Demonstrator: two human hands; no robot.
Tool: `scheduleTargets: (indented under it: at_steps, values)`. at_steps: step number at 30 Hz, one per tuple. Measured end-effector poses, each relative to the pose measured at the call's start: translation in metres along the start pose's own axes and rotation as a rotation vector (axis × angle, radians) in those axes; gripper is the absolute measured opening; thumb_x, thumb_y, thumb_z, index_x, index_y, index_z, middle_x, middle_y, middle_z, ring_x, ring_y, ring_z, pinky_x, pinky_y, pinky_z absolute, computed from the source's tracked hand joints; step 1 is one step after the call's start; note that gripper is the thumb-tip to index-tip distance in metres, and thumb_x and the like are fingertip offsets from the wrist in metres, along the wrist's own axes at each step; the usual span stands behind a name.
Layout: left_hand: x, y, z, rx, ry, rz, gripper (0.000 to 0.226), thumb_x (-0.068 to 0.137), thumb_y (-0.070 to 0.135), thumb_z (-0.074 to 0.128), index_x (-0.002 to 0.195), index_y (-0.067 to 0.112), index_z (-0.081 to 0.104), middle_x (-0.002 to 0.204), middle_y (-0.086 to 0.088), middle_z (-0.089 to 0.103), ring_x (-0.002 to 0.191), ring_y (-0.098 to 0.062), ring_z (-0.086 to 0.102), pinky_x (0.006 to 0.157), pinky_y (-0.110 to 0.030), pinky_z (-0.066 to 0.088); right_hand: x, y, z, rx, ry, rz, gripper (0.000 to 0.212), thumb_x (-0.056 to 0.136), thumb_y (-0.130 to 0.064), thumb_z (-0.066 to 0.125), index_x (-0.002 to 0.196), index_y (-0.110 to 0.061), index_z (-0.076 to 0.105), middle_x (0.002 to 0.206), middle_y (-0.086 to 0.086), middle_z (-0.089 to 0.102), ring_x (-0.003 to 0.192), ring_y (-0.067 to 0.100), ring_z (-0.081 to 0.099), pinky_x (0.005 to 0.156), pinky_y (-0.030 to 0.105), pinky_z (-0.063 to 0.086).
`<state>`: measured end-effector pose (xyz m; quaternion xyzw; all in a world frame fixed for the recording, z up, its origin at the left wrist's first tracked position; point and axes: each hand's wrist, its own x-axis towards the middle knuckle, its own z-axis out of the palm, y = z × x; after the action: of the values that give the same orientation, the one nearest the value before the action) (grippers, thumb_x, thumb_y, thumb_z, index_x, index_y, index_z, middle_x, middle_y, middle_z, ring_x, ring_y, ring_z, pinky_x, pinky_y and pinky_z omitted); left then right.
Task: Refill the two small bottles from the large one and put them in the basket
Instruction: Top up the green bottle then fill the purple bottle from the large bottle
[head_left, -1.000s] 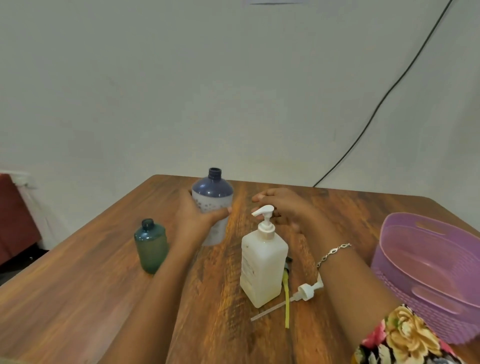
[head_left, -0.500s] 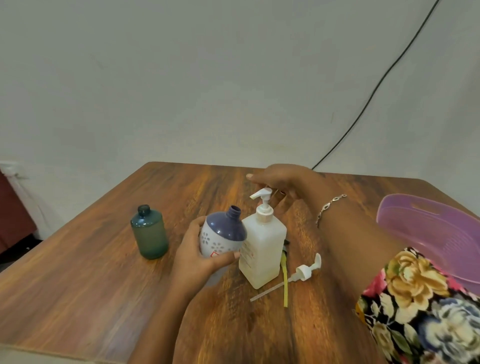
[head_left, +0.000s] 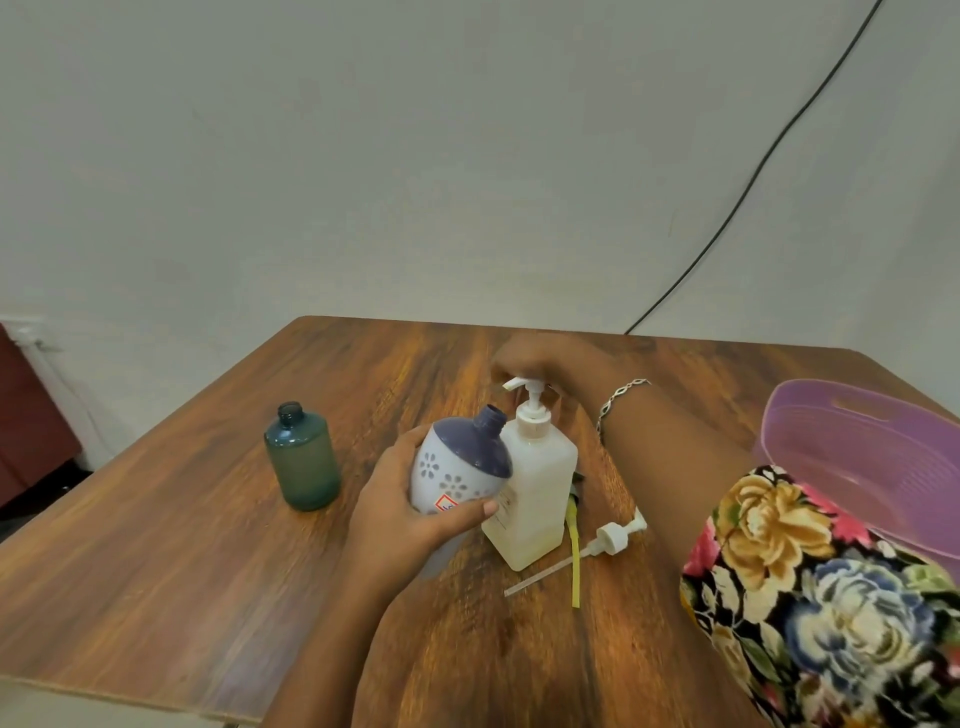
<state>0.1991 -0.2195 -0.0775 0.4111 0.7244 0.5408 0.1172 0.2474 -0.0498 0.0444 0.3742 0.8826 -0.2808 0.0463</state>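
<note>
Since the whole job is laid out on one wooden table (head_left: 208, 597), everything sits within reach of the person's arms. At the right edge stands the purple basket (head_left: 857, 467), well apart from the bottles and with neither small bottle in it, probably kept aside as the last stop. Near the middle stands the large pump bottle (head_left: 537, 499), upright, with its nozzle pointing left. The right hand (head_left: 530, 358) reaches in from the right and sits over and just behind the pump head. It is blurred, so it cannot be told whether its fingers press the head or only hang above it. Just left of the pump bottle, touching it or nearly so, is the white bottle (head_left: 457, 467) with a dark blue top. The left hand (head_left: 400, 514) grips it with fingers and thumb wrapped round its lower body. It is tilted so that its open neck leans right, close under the nozzle, evidently so a pump stroke would fall into it. That suggests the first refill is about to begin. Farther left the green bottle (head_left: 304, 462) stands upright and uncapped, likely waiting its turn. On the near right of the pump bottle lies a loose white pump (head_left: 610, 540) with its long tube, beside a yellow strip (head_left: 575, 561). A silver bracelet (head_left: 621, 400) circles the right wrist.
</note>
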Motion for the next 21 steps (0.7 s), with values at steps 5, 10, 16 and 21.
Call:
scheduleTargets:
  at_steps: [5, 10, 16, 21]
  values:
    - [0.0, 0.002, 0.002, -0.006, 0.016, 0.001, 0.077, 0.041, 0.071, 0.068, 0.111, 0.052, 0.044, 0.112, 0.015, 0.057, 0.097, -0.004, 0.057, 0.08, -0.033, 0.053, 0.0, 0.001, 0.006, -0.09, -0.003, -0.032, 0.027, 0.089, 0.0, 0.035, 0.064, -0.006, 0.039, 0.064, 0.011, 0.037, 0.052, 0.02, 0.033, 0.049, 0.025, 0.032]
    - [0.0, 0.0, 0.003, -0.036, 0.032, -0.022, 0.077, 0.039, 0.071, 0.068, 0.11, 0.053, 0.045, 0.11, 0.015, 0.058, 0.094, -0.004, 0.058, 0.077, -0.03, 0.053, 0.005, 0.004, 0.016, -0.055, 0.059, -0.041, 0.034, 0.092, -0.006, 0.034, 0.059, -0.011, 0.034, 0.063, 0.005, 0.035, 0.058, 0.018, 0.036, 0.059, 0.029, 0.037]
    - [0.001, 0.007, 0.004, -0.004, 0.009, -0.002, 0.084, 0.041, 0.074, 0.066, 0.118, 0.048, 0.044, 0.113, 0.015, 0.057, 0.099, -0.005, 0.056, 0.081, -0.033, 0.052, 0.002, 0.004, 0.015, -0.067, 0.018, -0.008, 0.029, 0.086, -0.006, 0.039, 0.057, -0.009, 0.036, 0.061, 0.008, 0.038, 0.051, 0.018, 0.031, 0.05, 0.025, 0.028]
    - [0.002, 0.01, 0.003, -0.027, 0.016, -0.014, 0.091, 0.04, 0.073, 0.069, 0.123, 0.043, 0.049, 0.114, 0.012, 0.059, 0.1, -0.008, 0.059, 0.083, -0.04, 0.054, -0.006, -0.006, -0.003, 0.01, -0.12, -0.026, 0.024, 0.096, -0.015, 0.045, 0.076, -0.002, 0.051, 0.07, 0.011, 0.046, 0.059, 0.022, 0.043, 0.055, 0.027, 0.039]
